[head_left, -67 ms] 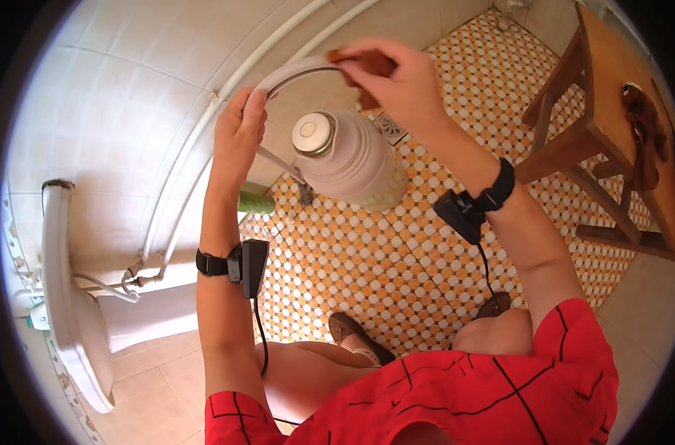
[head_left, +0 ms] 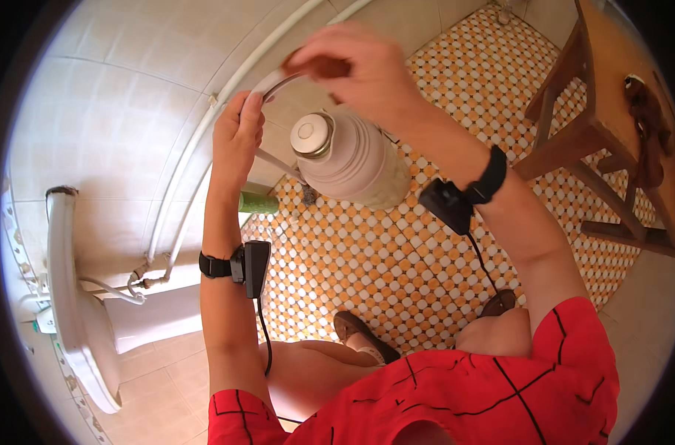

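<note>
A pale vacuum flask (head_left: pixel 356 159) with a round silver-rimmed stopper (head_left: pixel 310 134) stands on the tiled floor. Its curved carrying handle (head_left: pixel 272 84) is raised on the far side. My left hand (head_left: pixel 237 133) grips that handle at its left part, fingers wrapped round it. A reddish-brown cloth (head_left: pixel 326 67) is pinched in my right hand (head_left: pixel 367 70), pressed against the handle close to my left fingers. The right hand is slightly smeared by motion and covers part of the handle.
A wooden stool (head_left: pixel 604 111) with another brown cloth (head_left: pixel 645 133) on it stands at right. A white washbasin (head_left: pixel 85 319) is on the left wall, with pipes (head_left: pixel 178 185) running beside it. Near the flask lies a green cylinder (head_left: pixel 258 202). Patterned tiles (head_left: pixel 396 274) cover the floor.
My right hand and the cloth have slid leftward along the handle, closer to my left hand. The left hand keeps its grip in nearly the same place.
</note>
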Demonstrator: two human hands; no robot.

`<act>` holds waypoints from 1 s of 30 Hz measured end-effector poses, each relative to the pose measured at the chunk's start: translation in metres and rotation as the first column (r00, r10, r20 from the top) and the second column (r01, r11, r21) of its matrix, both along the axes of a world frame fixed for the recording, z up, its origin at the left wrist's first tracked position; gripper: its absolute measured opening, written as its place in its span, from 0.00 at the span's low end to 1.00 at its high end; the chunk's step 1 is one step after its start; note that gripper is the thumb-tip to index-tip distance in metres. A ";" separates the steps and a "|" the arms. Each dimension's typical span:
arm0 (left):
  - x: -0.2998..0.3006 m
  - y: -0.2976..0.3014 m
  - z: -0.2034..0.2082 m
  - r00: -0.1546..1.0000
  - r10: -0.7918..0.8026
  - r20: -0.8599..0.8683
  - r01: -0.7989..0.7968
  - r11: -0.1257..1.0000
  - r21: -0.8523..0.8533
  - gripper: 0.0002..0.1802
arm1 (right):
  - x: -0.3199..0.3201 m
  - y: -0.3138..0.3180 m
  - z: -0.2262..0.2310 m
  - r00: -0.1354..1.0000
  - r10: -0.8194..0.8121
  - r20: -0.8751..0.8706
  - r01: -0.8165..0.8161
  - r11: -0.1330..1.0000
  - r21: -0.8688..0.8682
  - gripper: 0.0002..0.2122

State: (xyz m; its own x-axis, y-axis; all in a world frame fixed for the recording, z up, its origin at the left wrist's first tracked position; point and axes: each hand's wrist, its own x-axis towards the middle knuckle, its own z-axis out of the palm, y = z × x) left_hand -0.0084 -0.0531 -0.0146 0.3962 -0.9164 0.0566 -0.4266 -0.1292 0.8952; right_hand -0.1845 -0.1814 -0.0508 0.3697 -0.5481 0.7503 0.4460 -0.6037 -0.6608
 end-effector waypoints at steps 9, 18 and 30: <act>0.005 0.006 0.002 0.998 0.059 -0.031 -0.059 0.998 -0.008 0.18 | -0.015 -0.017 -0.061 0.913 -0.347 -0.214 0.303 0.928 -0.215 0.06; 0.015 0.001 -0.001 0.990 0.047 -0.131 -0.054 0.997 -0.052 0.15 | 0.005 -0.010 -0.028 0.883 -0.468 -0.027 0.468 0.883 0.021 0.07; 0.010 0.002 -0.003 0.979 0.141 -0.144 -0.141 0.990 0.005 0.21 | -0.010 -0.012 -0.090 0.922 -0.256 -0.291 0.301 0.946 0.121 0.07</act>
